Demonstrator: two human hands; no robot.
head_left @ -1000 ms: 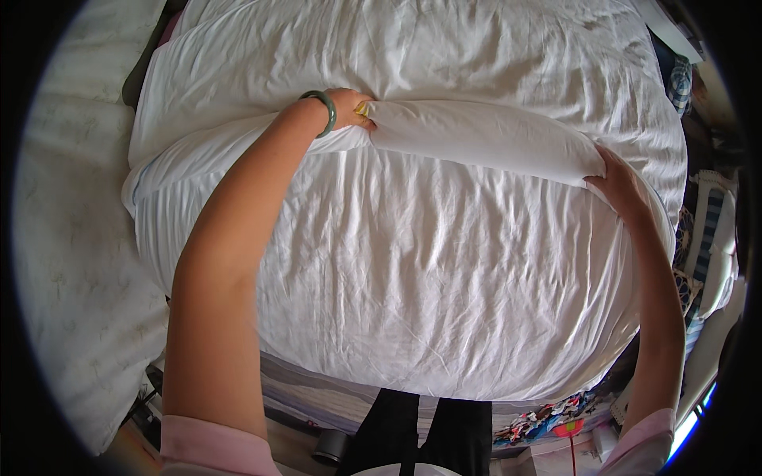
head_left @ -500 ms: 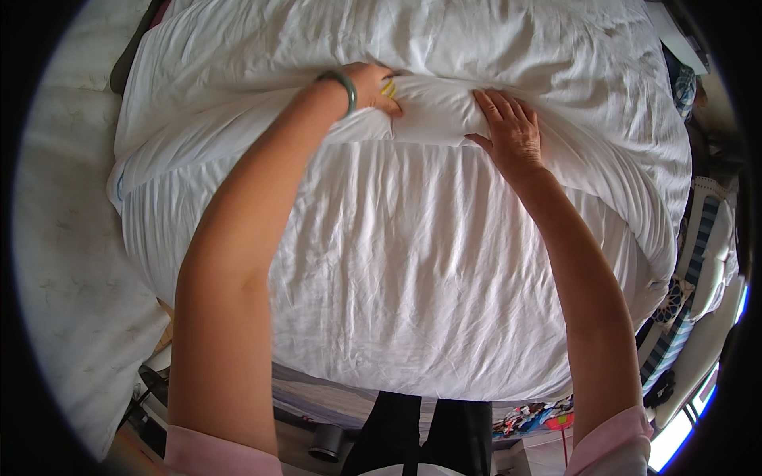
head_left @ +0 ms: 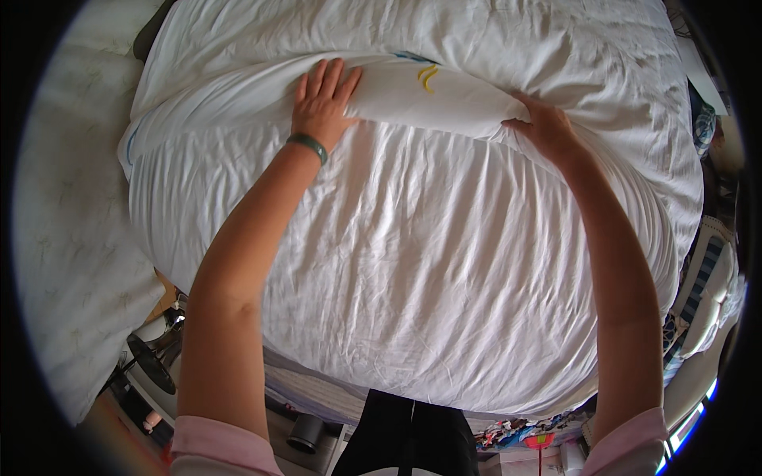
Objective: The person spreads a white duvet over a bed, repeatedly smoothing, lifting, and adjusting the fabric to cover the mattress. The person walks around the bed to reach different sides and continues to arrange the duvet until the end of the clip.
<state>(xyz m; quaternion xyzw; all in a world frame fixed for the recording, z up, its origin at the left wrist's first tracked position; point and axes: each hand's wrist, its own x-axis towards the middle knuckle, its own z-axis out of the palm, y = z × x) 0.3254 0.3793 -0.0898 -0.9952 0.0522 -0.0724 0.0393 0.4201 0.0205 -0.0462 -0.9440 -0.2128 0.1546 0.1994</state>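
Rolling the white cloth (head_left: 464, 99) in front of you seems your step. Your left hand (head_left: 319, 115) lies on it, fingers wide; your right hand (head_left: 548, 128) curls there, grip hard to see. Next, push evenly.

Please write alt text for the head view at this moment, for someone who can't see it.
A person's left hand lies spread on a thick fold of white fabric, while the right hand touches it farther right. Yellow curved marks show between the hands, and a wrinkled white cover spreads nearer the person.
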